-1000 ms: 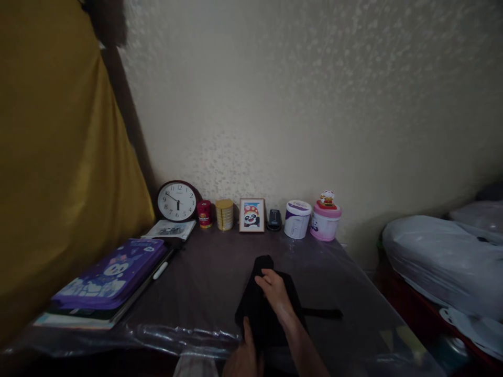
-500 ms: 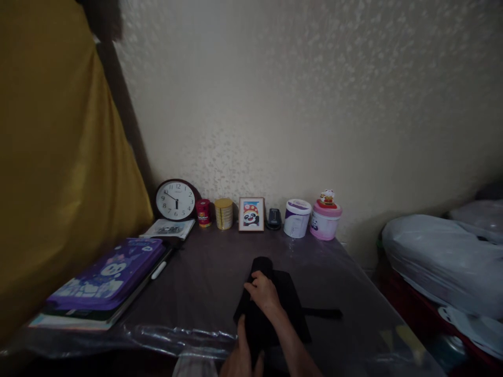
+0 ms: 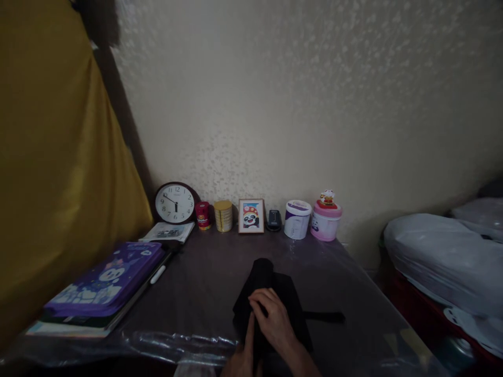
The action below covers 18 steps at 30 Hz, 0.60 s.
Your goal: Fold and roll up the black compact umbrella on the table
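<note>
A black folded cloth item (image 3: 288, 290) lies near the table's front edge, with a rounded end towards the wall and a strap (image 3: 324, 316) out to the right. I cannot tell what kind of item it is. On top of it my right hand (image 3: 273, 319) bends its fingers, thumb and fingertips drawn together at the cloth. Just below and to the left, my left hand (image 3: 244, 356) has its index finger stretched along the cloth, the tip close to the right fingertips. Its other fingers are mostly hidden.
Clear plastic covers the dark table (image 3: 204, 288). Left lie a purple case (image 3: 113, 277) on books and a white pen (image 3: 157, 274). Along the wall stand a clock (image 3: 175, 203), red tin (image 3: 203, 215), yellow tin (image 3: 223, 215), panda picture (image 3: 251, 215), purple-white tub (image 3: 297, 220) and pink tub (image 3: 326, 222).
My right hand has slid down the black cloth towards me, and its fingers now lie closer to my left index finger. The cloth stays in place.
</note>
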Each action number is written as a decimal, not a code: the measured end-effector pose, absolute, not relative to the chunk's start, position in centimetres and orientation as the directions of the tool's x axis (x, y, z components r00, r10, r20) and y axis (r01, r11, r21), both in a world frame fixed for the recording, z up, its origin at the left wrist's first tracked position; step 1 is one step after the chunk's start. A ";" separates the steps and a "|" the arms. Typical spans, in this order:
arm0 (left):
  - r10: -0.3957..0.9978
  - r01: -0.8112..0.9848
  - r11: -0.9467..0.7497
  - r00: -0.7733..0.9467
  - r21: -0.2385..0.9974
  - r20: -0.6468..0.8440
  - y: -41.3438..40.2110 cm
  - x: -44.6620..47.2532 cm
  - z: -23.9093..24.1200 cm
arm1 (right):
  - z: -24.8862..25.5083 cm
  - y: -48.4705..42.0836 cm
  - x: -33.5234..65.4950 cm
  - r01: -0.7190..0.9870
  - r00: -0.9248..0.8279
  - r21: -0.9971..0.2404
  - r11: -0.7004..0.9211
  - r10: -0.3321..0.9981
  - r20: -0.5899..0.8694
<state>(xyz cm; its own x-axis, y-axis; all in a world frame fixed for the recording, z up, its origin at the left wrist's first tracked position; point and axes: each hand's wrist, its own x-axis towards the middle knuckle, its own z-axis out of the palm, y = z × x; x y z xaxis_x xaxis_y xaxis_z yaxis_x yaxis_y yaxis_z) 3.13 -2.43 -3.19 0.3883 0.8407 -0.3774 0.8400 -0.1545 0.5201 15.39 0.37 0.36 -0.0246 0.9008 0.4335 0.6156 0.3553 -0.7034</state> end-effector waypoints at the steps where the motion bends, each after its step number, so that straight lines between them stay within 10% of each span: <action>1: 0.844 0.839 -0.148 0.383 0.523 -0.376 -2.4 3.1 -3.4 | 0.0 -0.1 15.9 0.649 -0.013 -0.670 0.361 0.886 0.464; 18: 0.863 0.847 -0.066 0.314 0.527 -0.397 -2.8 3.2 -2.6 | -1.7 11.2 22.6 0.631 0.113 -0.731 0.262 0.900 0.421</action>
<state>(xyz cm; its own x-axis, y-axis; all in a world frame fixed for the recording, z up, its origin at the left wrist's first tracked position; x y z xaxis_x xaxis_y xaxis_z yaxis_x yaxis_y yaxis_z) 3.21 -2.83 -2.55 0.3136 0.8627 -0.3968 0.8474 -0.0657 0.5269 22.63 11.21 -1.73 0.1133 0.9001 0.4207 0.6306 0.2621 -0.7305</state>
